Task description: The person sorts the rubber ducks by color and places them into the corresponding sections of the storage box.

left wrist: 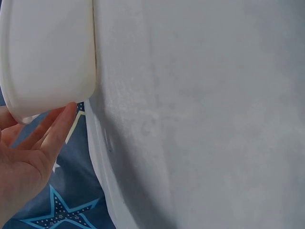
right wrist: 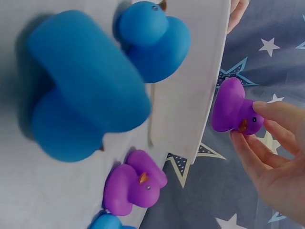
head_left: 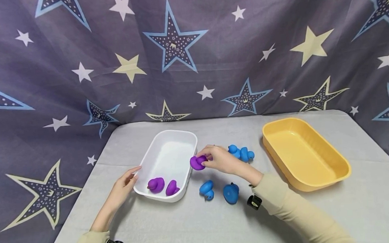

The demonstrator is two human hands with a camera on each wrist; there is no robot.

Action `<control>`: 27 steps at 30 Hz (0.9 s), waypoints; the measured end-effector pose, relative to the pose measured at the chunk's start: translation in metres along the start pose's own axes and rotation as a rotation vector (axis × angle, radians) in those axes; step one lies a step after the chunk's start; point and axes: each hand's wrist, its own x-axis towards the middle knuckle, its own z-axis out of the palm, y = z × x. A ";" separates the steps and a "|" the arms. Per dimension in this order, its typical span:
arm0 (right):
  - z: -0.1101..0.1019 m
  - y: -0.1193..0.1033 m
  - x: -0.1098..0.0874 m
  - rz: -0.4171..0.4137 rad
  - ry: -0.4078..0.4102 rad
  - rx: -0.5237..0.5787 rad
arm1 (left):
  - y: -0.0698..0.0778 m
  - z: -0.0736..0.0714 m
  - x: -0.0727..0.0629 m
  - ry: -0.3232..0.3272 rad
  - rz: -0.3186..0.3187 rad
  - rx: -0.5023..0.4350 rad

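Head cam: I see R hand (head_left: pixel 218 160) pinch purple duck (head_left: pixel 197 163) by R side of white tub (head_left: pixel 169 153); L hand (head_left: pixel 122 186) touches its L side, fingers straight-ish, holds nothing.

Both arms (head_left: pixel 283 202) extended forward, left fingers (left wrist: pixel 61 125) nearly straight, right fingers (right wrist: pixel 247 155) bent, pinching

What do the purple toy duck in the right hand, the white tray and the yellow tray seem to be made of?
Purple toy duck: probably rubber or soft vinyl, satin finish, given its soft sheen.
White tray: likely moulded plastic, smooth, with rounded corners.
Yellow tray: likely plastic too, slightly glossy; a small highlight shows inside.
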 end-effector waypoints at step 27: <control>0.014 -0.024 0.030 -0.050 -0.055 -0.008 | -0.035 0.003 0.008 -0.018 0.013 0.012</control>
